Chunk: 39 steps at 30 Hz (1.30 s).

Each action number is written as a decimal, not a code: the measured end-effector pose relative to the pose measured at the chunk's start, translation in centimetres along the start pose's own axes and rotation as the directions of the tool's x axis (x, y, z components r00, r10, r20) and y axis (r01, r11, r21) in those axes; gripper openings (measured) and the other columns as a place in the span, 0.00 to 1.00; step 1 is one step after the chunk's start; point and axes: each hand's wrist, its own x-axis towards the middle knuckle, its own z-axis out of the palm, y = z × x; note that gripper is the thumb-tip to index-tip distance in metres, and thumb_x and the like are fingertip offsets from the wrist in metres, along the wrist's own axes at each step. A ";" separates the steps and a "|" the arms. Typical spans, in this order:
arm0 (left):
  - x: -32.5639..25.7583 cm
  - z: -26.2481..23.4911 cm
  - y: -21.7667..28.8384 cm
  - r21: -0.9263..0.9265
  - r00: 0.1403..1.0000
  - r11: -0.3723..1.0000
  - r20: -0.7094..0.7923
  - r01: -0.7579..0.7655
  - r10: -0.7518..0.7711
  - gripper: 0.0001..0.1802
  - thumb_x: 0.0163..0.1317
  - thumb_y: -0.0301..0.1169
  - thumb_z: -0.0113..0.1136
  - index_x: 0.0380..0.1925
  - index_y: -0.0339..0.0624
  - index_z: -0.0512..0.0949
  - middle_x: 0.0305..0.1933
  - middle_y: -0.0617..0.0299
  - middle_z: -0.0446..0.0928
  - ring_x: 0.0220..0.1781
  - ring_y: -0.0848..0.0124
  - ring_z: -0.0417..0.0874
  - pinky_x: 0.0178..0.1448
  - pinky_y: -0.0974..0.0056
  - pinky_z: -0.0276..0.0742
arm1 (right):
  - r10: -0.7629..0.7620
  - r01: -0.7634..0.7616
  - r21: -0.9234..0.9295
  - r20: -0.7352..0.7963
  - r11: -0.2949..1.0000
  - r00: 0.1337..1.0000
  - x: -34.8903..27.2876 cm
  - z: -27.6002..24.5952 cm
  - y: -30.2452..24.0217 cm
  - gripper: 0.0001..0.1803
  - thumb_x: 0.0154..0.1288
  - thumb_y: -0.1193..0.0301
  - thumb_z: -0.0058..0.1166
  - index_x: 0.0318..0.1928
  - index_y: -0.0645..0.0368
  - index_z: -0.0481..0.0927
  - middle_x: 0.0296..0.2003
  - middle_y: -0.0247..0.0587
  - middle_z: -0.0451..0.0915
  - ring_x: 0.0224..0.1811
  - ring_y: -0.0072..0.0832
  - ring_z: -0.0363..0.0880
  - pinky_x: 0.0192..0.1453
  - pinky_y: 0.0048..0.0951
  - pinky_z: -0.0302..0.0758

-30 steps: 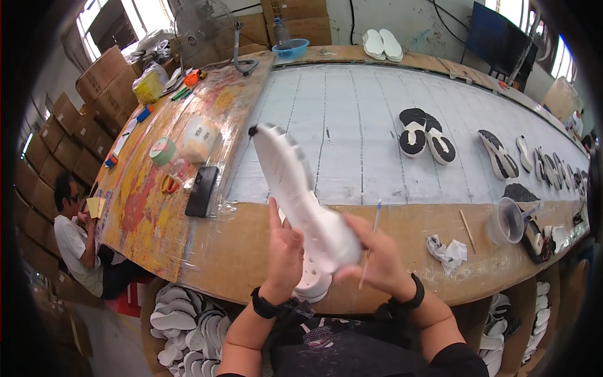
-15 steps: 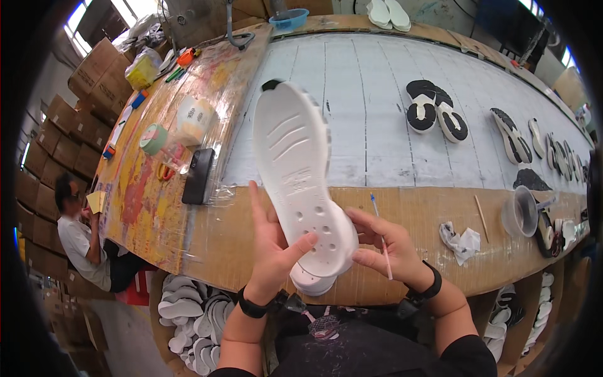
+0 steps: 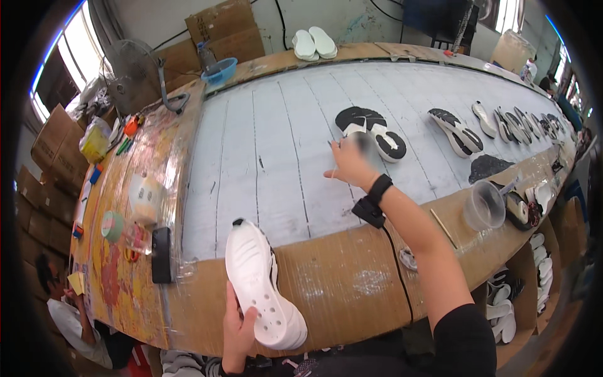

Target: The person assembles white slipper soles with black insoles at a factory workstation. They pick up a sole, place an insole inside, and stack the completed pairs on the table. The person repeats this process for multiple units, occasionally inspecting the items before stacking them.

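From the head camera, the left hand [image 3: 239, 330] sits at the lower edge, its fingers [image 3: 250, 316] wrapped around the heel end of a white shoe sole [image 3: 260, 286]. The sole is held tread-side up over the near brown edge of the surface [image 3: 339, 283], its toe pointing away from the person and reaching the start of the pale striped mat [image 3: 270, 151].

The right hand [image 3: 352, 164] is stretched far out over the mat, and a thin stick [image 3: 332, 158] shows at its left side. The hand is blurred, so I cannot tell whether its fingers are open or clasped. A black wristband [image 3: 379, 186] sits on the wrist. Just beyond the hand lies a pair of black-and-white soles [image 3: 370, 129], touching or nearly touching the fingertips. Further right, more soles [image 3: 455, 131] lie in a row along the mat.

Near the right forearm stands a clear plastic cup [image 3: 483, 204]. To the left of the held sole, a black phone [image 3: 161, 254] lies on the paint-stained part of the surface, with a roll of tape [image 3: 112, 226] beyond it. At the far left end stand a fan [image 3: 132, 75] and a blue bowl [image 3: 220, 70]. Another person [image 3: 69, 314] sits at lower left.
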 end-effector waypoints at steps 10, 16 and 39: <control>0.3 -2.3 2.3 0.478 0.982 0.860 0.029 -0.178 0.187 0.27 0.55 0.29 0.56 0.56 0.33 0.64 0.49 0.50 0.66 0.52 0.63 0.68 0.54 0.65 0.65 | 0.455 -0.382 0.376 -0.123 0.844 0.882 -0.4 -0.8 4.9 0.38 0.40 0.66 0.63 0.54 0.64 0.63 0.46 0.57 0.73 0.48 0.46 0.73 0.48 0.39 0.71; 4.8 -3.4 3.2 -0.015 0.979 0.993 0.168 -0.116 0.117 0.28 0.60 0.27 0.50 0.60 0.32 0.56 0.66 0.48 0.52 0.67 0.64 0.55 0.63 0.63 0.57 | 0.279 -0.203 0.949 0.269 -0.243 0.922 -9.1 -5.6 -0.7 0.22 0.48 0.74 0.47 0.47 0.67 0.69 0.38 0.41 0.75 0.38 0.27 0.76 0.41 0.27 0.75; 2.1 4.5 9.9 -0.539 0.940 0.797 0.026 -0.273 0.340 0.32 0.60 0.29 0.54 0.61 0.37 0.52 0.54 0.58 0.66 0.56 0.71 0.67 0.58 0.66 0.65 | -0.094 -0.331 0.850 0.322 -0.411 0.942 -19.1 -11.3 -16.0 0.25 0.60 0.70 0.51 0.57 0.66 0.65 0.47 0.41 0.74 0.44 0.23 0.74 0.49 0.24 0.70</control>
